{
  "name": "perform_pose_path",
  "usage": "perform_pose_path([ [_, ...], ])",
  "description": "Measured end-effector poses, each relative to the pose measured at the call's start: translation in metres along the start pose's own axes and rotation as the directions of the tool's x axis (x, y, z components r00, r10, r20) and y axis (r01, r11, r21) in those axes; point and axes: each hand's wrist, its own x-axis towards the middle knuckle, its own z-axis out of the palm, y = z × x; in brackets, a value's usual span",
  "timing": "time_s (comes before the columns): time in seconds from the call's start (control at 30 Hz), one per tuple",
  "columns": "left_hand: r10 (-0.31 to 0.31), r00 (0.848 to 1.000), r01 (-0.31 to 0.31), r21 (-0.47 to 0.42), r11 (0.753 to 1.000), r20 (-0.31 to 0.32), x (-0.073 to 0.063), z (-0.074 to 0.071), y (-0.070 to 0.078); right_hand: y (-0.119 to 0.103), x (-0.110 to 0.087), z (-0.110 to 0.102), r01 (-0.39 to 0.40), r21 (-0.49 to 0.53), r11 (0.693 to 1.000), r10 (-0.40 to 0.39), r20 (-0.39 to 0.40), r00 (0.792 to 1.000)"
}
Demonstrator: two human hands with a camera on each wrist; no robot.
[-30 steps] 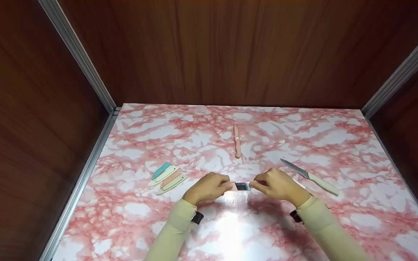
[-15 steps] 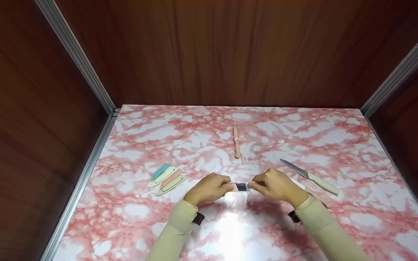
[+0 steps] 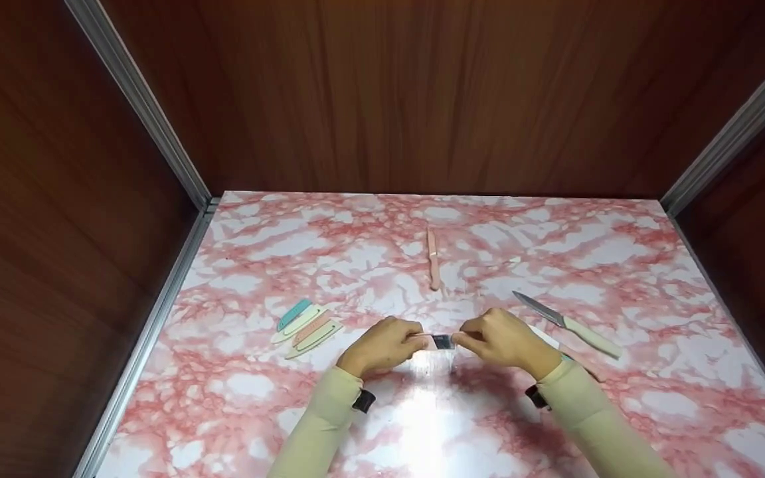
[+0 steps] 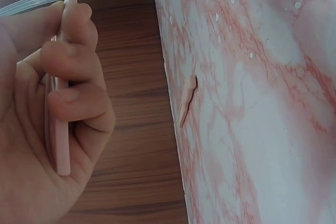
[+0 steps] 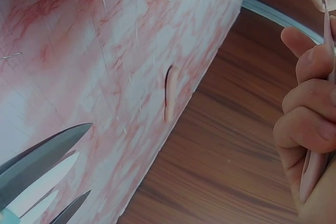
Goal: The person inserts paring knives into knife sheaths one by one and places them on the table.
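Observation:
In the head view my left hand (image 3: 382, 345) grips the pink handle of a knife, with a short stretch of its dark blade (image 3: 443, 341) showing between the hands. The left wrist view shows the curled fingers round the slim pink handle (image 4: 62, 150). My right hand (image 3: 505, 340) holds a pink knife sheath over the blade's other end. Seen in the right wrist view, this sheath (image 5: 313, 177) has a narrow slit along its edge. Fingers and palms hide much of both pieces.
Teal (image 3: 294, 315), cream (image 3: 301, 323) and pink (image 3: 313, 327) sheaths lie at left, with another cream sheath (image 3: 316, 339). A pink knife (image 3: 433, 262) lies farther back. At right lies a cream-handled knife (image 3: 588, 335); more knives lie partly under the right forearm, including a white blade (image 5: 44, 184).
My right hand has moved slightly left toward the left hand, and less of the dark blade shows between them. The left hand has barely moved.

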Motion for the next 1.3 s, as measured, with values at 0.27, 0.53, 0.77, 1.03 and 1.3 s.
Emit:
perform_pose_path([
  [0.27,0.003,1.000,-0.003,0.015,1.000,-0.013,0.0009,-0.0004,0.0009,-0.0004,0.0013,-0.0011,0.008,0.001,1.000,-0.008,-0.004,1.000],
  [0.53,-0.015,1.000,0.015,0.004,1.000,-0.016,0.0013,-0.0003,0.0004,0.0004,0.0025,0.0003,0.014,0.008,1.000,-0.014,-0.010,1.000],
  [0.77,-0.021,1.000,0.021,0.007,1.000,-0.015,0.0013,-0.0004,0.0016,0.0008,0.0033,-0.0007,0.037,-0.005,0.999,-0.037,-0.022,0.999],
  [1.03,-0.012,1.000,0.012,0.011,1.000,-0.014,0.0026,-0.0003,0.0012,0.0002,0.0042,-0.0009,0.021,-0.002,1.000,-0.021,-0.015,1.000],
  [1.3,0.001,1.000,0.000,0.026,1.000,-0.018,0.0032,0.0001,0.0020,-0.0008,0.0050,0.0003,0.019,0.001,1.000,-0.019,-0.018,1.000],
])
